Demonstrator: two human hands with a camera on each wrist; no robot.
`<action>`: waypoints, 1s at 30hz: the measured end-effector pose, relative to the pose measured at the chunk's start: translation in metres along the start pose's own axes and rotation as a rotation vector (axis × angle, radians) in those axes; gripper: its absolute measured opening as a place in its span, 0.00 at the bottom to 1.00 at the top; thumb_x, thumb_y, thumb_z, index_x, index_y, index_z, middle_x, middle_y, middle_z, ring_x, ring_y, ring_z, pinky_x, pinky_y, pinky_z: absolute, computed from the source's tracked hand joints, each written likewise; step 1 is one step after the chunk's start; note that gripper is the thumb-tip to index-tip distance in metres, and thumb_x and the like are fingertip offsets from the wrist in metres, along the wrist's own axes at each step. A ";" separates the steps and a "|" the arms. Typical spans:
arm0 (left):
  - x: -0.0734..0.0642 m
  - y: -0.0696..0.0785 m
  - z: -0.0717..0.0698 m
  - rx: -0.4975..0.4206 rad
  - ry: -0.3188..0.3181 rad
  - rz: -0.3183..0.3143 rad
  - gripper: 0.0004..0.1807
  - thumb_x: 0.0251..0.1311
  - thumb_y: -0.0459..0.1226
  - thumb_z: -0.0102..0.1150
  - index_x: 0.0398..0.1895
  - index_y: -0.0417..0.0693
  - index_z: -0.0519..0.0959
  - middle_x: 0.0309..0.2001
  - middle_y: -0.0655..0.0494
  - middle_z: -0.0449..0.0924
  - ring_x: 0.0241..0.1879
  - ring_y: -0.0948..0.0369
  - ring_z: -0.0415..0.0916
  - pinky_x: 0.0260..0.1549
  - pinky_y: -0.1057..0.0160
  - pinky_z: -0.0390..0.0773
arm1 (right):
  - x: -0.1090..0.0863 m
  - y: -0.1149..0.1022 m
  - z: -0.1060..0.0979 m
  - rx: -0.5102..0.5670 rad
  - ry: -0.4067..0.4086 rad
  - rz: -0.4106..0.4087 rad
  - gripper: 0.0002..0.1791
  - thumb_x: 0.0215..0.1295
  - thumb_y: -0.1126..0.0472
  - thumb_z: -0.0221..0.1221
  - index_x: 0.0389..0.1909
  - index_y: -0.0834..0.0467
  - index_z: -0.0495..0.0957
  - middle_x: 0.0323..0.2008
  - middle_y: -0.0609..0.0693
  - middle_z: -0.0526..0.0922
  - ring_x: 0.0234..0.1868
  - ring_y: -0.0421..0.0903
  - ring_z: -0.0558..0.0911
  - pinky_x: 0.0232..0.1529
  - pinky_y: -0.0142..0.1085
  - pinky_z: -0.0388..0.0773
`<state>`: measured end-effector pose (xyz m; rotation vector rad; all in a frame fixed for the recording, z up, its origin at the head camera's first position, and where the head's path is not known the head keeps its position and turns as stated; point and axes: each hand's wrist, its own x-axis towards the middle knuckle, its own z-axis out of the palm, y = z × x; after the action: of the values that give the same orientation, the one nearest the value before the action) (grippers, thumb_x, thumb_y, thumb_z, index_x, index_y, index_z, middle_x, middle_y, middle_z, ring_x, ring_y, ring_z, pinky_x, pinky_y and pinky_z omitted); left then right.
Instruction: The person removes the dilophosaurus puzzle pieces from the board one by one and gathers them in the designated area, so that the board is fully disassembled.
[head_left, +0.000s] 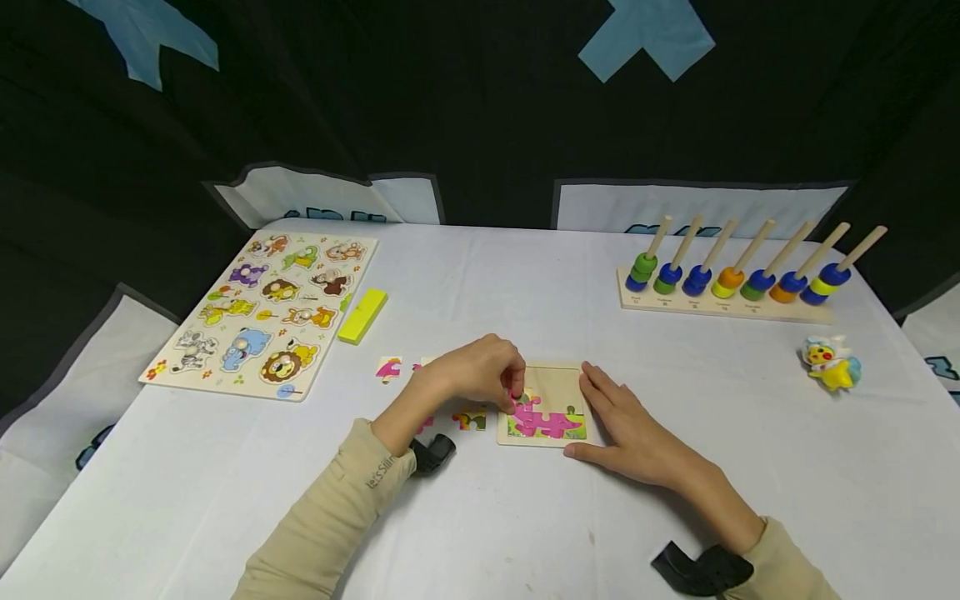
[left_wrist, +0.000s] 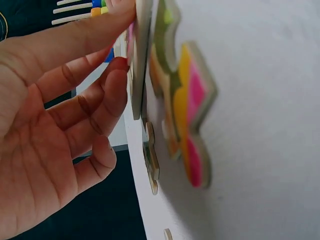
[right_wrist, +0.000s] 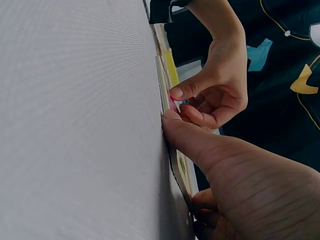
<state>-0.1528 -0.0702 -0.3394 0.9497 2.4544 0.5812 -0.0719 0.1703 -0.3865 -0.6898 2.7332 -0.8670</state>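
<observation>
A small wooden puzzle tray [head_left: 553, 379] lies in front of me, with joined pink and green jigsaw pieces [head_left: 555, 425] in its lower part. My left hand [head_left: 480, 373] is over the tray's left side and pinches a pink puzzle piece [right_wrist: 173, 104] between thumb and fingers; the fingers hide most of it. On the tray's right edge rests my right hand [head_left: 633, 433], fingers extended along the side and thumb at the lower corner. Loose puzzle pieces [head_left: 471, 419] lie left of the tray, some partly under the left forearm. One with pink and yellow [left_wrist: 195, 100] looms close in the left wrist view.
An animal puzzle board [head_left: 262, 312] lies at the left, beside a yellow block [head_left: 363, 316]. At the back right stands a pegged counting rack [head_left: 723, 304] with coloured rings. A small toy figure [head_left: 831, 364] lies at the right.
</observation>
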 end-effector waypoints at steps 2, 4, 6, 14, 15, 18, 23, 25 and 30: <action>0.000 0.001 0.000 -0.007 0.007 0.002 0.09 0.44 0.33 0.74 0.23 0.48 0.80 0.23 0.61 0.76 0.27 0.65 0.69 0.31 0.70 0.70 | 0.000 0.000 0.000 -0.001 -0.004 0.005 0.54 0.57 0.41 0.63 0.72 0.69 0.50 0.75 0.61 0.47 0.75 0.62 0.49 0.69 0.62 0.47; 0.000 0.001 0.000 -0.009 0.014 0.000 0.11 0.43 0.33 0.75 0.25 0.47 0.79 0.24 0.60 0.76 0.27 0.65 0.69 0.30 0.70 0.69 | 0.001 0.000 0.000 -0.001 -0.008 0.009 0.54 0.57 0.41 0.63 0.72 0.69 0.50 0.75 0.61 0.47 0.75 0.61 0.49 0.69 0.62 0.47; 0.000 0.002 0.001 -0.013 0.022 -0.002 0.12 0.43 0.33 0.75 0.29 0.47 0.79 0.25 0.58 0.76 0.27 0.65 0.70 0.29 0.70 0.70 | 0.002 0.001 0.000 0.001 -0.012 0.013 0.54 0.57 0.41 0.64 0.72 0.69 0.50 0.76 0.61 0.46 0.75 0.61 0.48 0.69 0.62 0.46; 0.001 0.003 0.001 0.010 0.020 -0.004 0.12 0.44 0.33 0.75 0.31 0.46 0.80 0.25 0.58 0.75 0.27 0.65 0.69 0.29 0.71 0.69 | 0.001 0.001 0.000 0.001 -0.019 0.017 0.54 0.57 0.41 0.63 0.72 0.69 0.49 0.76 0.61 0.46 0.75 0.61 0.48 0.69 0.62 0.46; 0.002 0.003 0.001 0.012 0.019 -0.001 0.12 0.44 0.33 0.75 0.29 0.46 0.79 0.24 0.59 0.74 0.26 0.65 0.69 0.28 0.71 0.68 | 0.001 0.001 0.000 0.002 -0.020 0.018 0.54 0.57 0.41 0.63 0.72 0.69 0.49 0.76 0.61 0.46 0.75 0.61 0.48 0.69 0.62 0.46; 0.001 0.004 0.002 0.023 0.013 0.012 0.11 0.45 0.33 0.74 0.27 0.47 0.78 0.23 0.60 0.73 0.26 0.65 0.68 0.28 0.70 0.67 | 0.001 0.000 0.000 0.002 -0.020 0.017 0.54 0.57 0.41 0.63 0.72 0.69 0.49 0.76 0.61 0.46 0.75 0.61 0.48 0.69 0.62 0.46; 0.000 0.004 0.002 0.037 -0.024 0.050 0.09 0.49 0.31 0.69 0.25 0.47 0.75 0.21 0.61 0.70 0.24 0.66 0.64 0.26 0.71 0.63 | 0.001 0.000 0.000 -0.005 -0.019 0.016 0.54 0.57 0.40 0.63 0.72 0.69 0.49 0.76 0.61 0.46 0.75 0.61 0.48 0.69 0.62 0.46; 0.000 0.002 0.003 0.034 -0.037 0.064 0.08 0.50 0.30 0.67 0.25 0.47 0.76 0.21 0.62 0.69 0.23 0.66 0.63 0.25 0.71 0.62 | 0.001 0.001 0.000 -0.005 -0.019 0.016 0.54 0.57 0.41 0.63 0.72 0.69 0.50 0.76 0.61 0.46 0.75 0.61 0.48 0.69 0.62 0.46; 0.000 0.000 0.001 0.007 -0.050 0.087 0.07 0.54 0.31 0.65 0.25 0.48 0.76 0.20 0.63 0.67 0.23 0.67 0.62 0.25 0.72 0.61 | 0.002 0.001 0.001 -0.003 -0.019 0.014 0.54 0.57 0.40 0.63 0.72 0.69 0.49 0.76 0.61 0.46 0.75 0.61 0.48 0.69 0.62 0.46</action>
<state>-0.1524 -0.0699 -0.3408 1.0661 2.3826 0.5713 -0.0734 0.1698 -0.3875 -0.6750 2.7201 -0.8492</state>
